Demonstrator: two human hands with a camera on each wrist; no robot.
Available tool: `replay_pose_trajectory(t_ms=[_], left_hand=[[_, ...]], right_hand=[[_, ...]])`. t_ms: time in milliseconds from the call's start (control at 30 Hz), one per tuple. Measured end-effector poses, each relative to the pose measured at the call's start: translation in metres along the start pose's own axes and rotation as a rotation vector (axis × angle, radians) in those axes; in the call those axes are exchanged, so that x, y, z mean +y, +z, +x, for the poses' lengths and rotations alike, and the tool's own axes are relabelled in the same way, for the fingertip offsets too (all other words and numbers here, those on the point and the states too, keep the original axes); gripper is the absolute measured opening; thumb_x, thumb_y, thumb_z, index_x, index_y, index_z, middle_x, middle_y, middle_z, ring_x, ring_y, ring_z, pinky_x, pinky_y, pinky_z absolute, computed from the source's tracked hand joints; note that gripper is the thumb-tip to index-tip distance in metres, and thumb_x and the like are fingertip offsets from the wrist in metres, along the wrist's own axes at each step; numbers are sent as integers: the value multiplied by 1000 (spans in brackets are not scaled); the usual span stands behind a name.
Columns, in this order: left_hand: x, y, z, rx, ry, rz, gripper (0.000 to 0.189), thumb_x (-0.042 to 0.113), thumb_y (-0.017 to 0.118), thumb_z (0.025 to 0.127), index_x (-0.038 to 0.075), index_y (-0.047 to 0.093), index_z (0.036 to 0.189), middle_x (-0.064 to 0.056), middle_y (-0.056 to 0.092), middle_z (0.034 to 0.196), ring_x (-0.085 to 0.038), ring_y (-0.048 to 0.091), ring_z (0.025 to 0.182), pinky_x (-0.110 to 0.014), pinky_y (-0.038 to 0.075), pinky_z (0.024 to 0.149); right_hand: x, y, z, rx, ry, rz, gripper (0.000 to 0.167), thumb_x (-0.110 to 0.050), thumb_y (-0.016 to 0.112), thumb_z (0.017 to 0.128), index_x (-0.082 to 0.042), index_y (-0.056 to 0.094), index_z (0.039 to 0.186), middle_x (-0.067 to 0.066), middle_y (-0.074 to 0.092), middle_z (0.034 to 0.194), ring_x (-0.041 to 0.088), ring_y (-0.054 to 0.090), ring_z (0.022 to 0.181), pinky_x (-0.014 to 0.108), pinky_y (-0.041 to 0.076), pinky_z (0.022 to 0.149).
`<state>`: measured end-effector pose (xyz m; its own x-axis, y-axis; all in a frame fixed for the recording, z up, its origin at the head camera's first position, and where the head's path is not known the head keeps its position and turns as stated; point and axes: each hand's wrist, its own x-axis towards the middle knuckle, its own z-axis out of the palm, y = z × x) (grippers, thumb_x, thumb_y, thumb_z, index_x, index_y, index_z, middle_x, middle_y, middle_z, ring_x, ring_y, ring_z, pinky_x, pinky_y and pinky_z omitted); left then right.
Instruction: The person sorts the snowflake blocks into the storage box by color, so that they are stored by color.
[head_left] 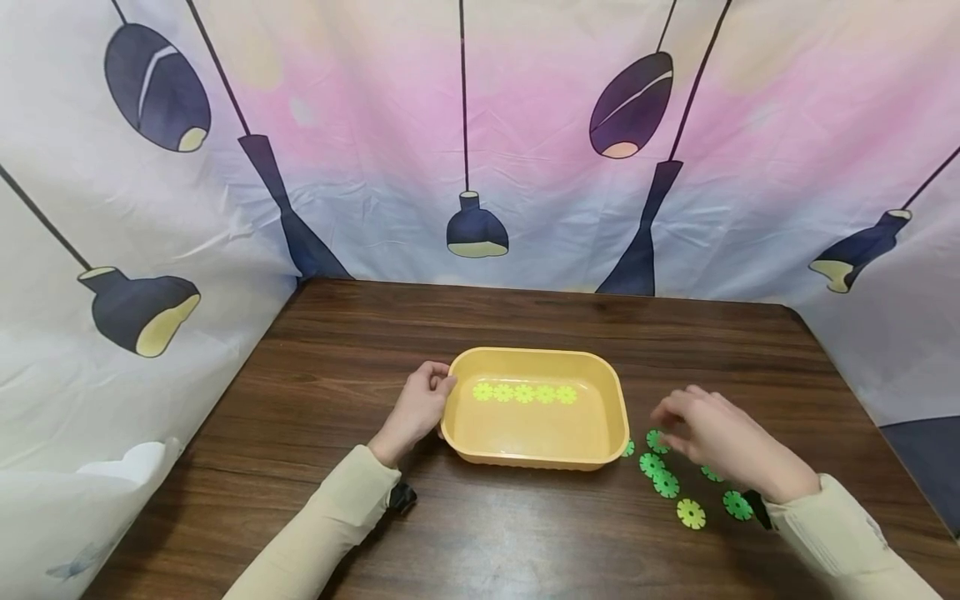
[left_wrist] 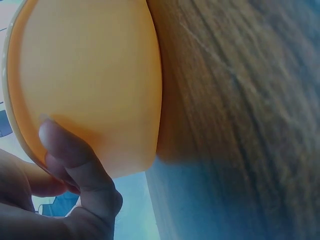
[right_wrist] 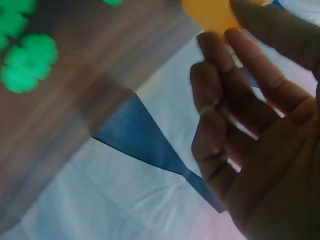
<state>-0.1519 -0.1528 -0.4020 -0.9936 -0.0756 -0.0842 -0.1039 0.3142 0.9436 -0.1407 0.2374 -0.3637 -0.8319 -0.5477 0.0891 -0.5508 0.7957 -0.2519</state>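
Note:
A yellow plastic basin (head_left: pixel 532 429) sits on the table, with several yellow-green flower-shaped discs (head_left: pixel 524 393) in a row inside it. My left hand (head_left: pixel 416 408) grips the basin's left rim; in the left wrist view its thumb (left_wrist: pixel 65 142) lies against the outer wall. To the right of the basin, my right hand (head_left: pixel 720 437) hovers over loose green notched discs (head_left: pixel 665 483), partly hiding some. Its fingers (right_wrist: pixel 240 95) are loosely bent in the right wrist view, with the thumb apart and nothing seen between them.
Near the front of the scattered discs lies one yellow-green disc (head_left: pixel 691 514). Everything stands on a dark wood-grain table (head_left: pixel 360 333). A cloth backdrop (head_left: pixel 375 167) printed with lamps hangs behind and at both sides.

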Motion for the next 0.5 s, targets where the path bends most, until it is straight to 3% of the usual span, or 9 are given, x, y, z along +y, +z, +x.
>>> replay_pose_trajectory(t_ms=[300, 500], left_hand=[[-1, 1, 2, 10, 7, 17, 21, 10, 50, 101, -4, 52, 116, -12, 50, 75, -16, 47, 43, -29, 45, 36], [-1, 1, 1, 4, 1, 19, 22, 10, 50, 102, -5, 51, 117, -13, 50, 76, -17, 48, 43, -29, 45, 36]], right_hand=[[8, 12, -23, -199, 9, 132, 30, -35, 87, 67, -25, 64, 84, -17, 59, 82, 2, 55, 74, 24, 49, 60], [9, 18, -35, -327, 81, 186, 42, -40, 90, 57, -23, 59, 80, -13, 53, 73, 2, 48, 66, 24, 43, 56]])
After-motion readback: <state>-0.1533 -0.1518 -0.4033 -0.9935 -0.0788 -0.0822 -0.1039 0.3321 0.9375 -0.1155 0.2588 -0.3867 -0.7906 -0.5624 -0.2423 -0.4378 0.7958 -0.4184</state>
